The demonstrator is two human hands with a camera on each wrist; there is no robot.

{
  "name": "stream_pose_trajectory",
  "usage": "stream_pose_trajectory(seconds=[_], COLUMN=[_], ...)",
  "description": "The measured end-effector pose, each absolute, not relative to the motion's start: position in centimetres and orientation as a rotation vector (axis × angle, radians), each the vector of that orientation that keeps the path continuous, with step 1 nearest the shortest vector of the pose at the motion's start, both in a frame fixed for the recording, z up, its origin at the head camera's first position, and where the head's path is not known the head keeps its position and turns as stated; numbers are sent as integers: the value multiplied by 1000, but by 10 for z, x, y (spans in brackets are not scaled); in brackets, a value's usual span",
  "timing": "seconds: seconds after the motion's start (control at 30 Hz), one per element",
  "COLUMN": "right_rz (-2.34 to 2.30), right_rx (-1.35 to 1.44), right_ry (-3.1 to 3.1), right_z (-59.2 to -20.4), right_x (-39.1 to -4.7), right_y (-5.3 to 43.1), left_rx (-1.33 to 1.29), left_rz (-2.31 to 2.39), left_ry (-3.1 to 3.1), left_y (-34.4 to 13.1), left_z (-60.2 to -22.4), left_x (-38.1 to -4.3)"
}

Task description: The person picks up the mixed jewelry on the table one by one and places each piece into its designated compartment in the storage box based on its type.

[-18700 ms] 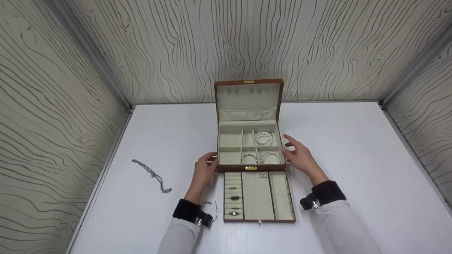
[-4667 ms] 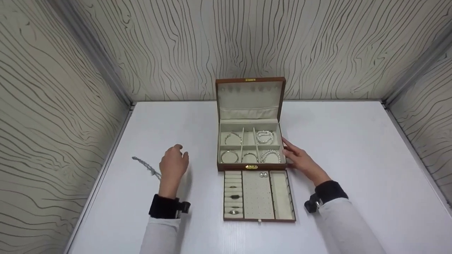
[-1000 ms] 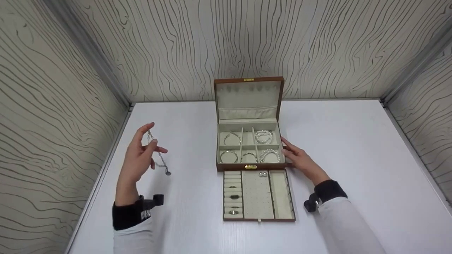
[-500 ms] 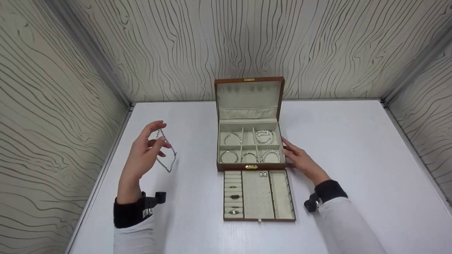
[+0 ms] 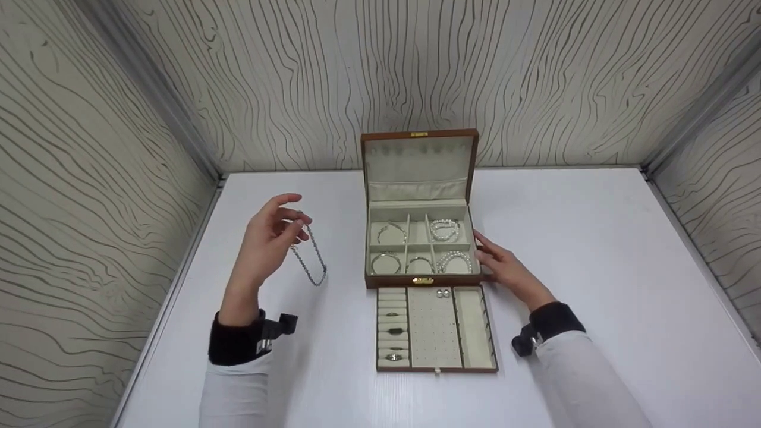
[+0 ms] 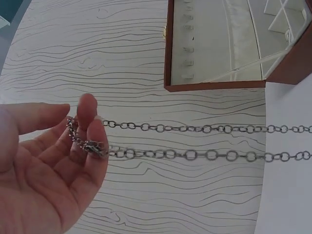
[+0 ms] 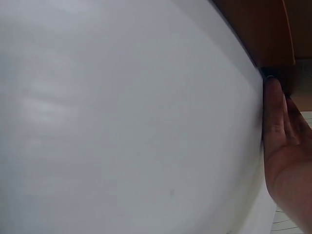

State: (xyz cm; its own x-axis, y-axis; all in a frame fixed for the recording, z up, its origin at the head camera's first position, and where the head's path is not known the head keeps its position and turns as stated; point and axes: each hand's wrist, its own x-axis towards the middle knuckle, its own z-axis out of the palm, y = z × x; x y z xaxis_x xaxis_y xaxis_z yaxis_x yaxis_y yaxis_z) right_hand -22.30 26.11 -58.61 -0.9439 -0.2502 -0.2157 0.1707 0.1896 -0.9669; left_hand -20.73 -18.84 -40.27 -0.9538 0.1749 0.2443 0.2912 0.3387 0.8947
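In the head view my left hand [image 5: 261, 246] is raised left of the jewelry box [image 5: 389, 282], holding a silver chain necklace [image 5: 319, 255]. The left wrist view shows the chain looped over curled fingers [image 6: 97, 131], its two strands [image 6: 191, 155] hanging side by side. My right hand [image 5: 508, 273] rests against the box's right side, fingers fairly straight; the right wrist view shows these fingers [image 7: 274, 107] at the brown wall, tips partly hidden. The box lid [image 5: 419, 163] stands up. Pearl strands [image 5: 443, 223] occupy the right compartments; silver bracelets [image 5: 374, 264] lie in three others.
A pulled-out drawer [image 5: 434, 342] extends from the box's front, holding several rings [image 5: 395, 331] in its left rolls and two pearl earrings [image 5: 443, 293] on its middle panel. The white table [image 5: 594, 249] meets patterned walls [image 5: 297, 89] at the back and sides.
Since the oldest frame, two bracelets have gone into the box's left compartments. The necklace, earlier on the table, is lifted and has moved right with my left hand. My right hand stays put lately.
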Motion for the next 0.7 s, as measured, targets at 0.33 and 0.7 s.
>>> stream_pose_trajectory(seconds=[0.33, 0.7], right_rz=[-1721, -1159], right_rx=[-145, -243], right_ry=[2254, 2919], right_z=[-576, -530], right_x=[-228, -255], right_y=[260, 232], left_rx=[-495, -550], left_rz=[-1894, -1938], left_ry=[-2513, -2517], left_y=[-171, -148], left_z=[-403, -394], left_x=[-219, -233])
